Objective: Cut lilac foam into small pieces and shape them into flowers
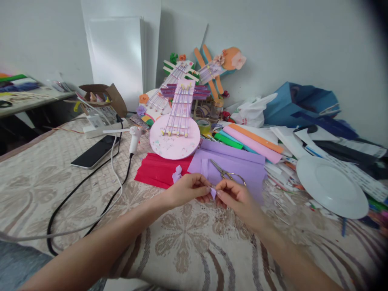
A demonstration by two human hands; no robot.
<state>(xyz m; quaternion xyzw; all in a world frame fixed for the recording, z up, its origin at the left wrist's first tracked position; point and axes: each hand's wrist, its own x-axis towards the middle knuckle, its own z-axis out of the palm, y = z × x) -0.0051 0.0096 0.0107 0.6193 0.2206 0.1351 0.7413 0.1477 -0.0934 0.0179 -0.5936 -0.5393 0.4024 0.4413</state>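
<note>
Small lilac crepe-paper piece (213,194) is between both hands, over the patterned-cloth table (169,258). Left hand (194,188) grip pinches its left side, right hand (233,195) grip its right. Reads as part-shaped. Looks done: ruffled lilac paper piece (177,173) by the red crepe sheet (156,169); pink round-bodied stringed model (175,147) behind. Left over: large lilac crepe sheet (239,155), metal scissors (224,173) on top.

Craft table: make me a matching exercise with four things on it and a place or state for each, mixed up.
1. Scissors
2. Smartphone
3. Hot glue gun
4. Small purple piece

A. Pinched between left hand and right hand
B. White, with a black cord
C. On a purple sheet
D. Flat, dark face up

Pairs: 1-C, 2-D, 3-B, 4-A
</note>
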